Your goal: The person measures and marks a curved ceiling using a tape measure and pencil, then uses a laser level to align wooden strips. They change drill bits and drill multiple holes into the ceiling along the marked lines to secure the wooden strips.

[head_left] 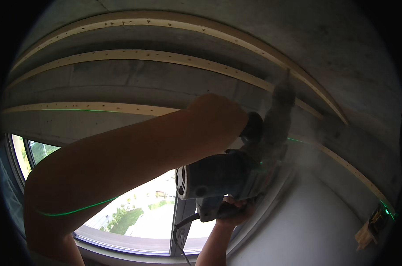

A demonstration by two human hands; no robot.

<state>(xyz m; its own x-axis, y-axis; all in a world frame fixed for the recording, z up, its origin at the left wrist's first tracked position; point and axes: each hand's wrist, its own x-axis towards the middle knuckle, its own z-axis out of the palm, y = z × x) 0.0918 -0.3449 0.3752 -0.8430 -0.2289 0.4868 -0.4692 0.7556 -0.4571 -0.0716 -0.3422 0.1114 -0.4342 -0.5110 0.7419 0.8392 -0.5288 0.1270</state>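
Observation:
A dark rotary hammer (218, 177) is raised overhead, its nose pointing up at the wooden batten (271, 52) on the concrete ceiling. My left hand (221, 116) is closed round its black side handle (253, 126), the forearm crossing from the lower left. Below the motor housing, my right hand (237, 215) grips the rear handle, with some fingers hidden behind it. The tool's chuck (284, 94) is blurred by dust, and the bit's tip appears to meet the batten's edge; exact contact is unclear. A black power cord (187, 220) hangs from the grip.
More perforated battens (143, 55) run across the concrete. A green-lit laser level (379, 217) sits on a wooden bracket (365, 236) at right; its green line crosses a batten and my left arm. A window (134, 221) lies behind the arms, and whitish dust (305, 155) hangs right of the tool.

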